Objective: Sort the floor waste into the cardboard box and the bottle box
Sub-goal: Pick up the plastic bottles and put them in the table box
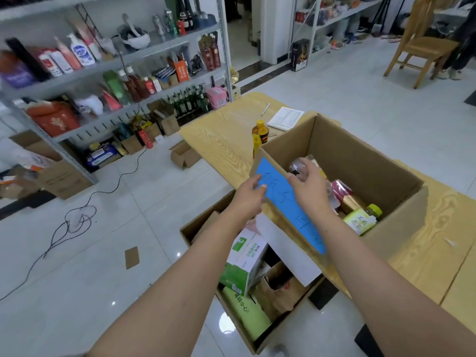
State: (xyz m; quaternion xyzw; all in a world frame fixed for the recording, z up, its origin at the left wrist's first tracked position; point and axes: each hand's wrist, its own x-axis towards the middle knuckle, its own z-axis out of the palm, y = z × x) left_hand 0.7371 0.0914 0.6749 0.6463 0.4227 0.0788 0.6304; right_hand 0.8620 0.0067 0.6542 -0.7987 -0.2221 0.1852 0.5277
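The left grip is resting slack-fingered on the blue label while the right grip, clasping a clear bottle, should be lowering it deep into the bottle box toward one o'clock.

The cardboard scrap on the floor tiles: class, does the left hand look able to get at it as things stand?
Probably yes. The cardboard scrap lies alone on bare tiles, and the left hand holds nothing, its fingers just at the blue label. It would need a reach down.

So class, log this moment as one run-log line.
left hand touches blue label | right hand holds clear bottle over bottle box
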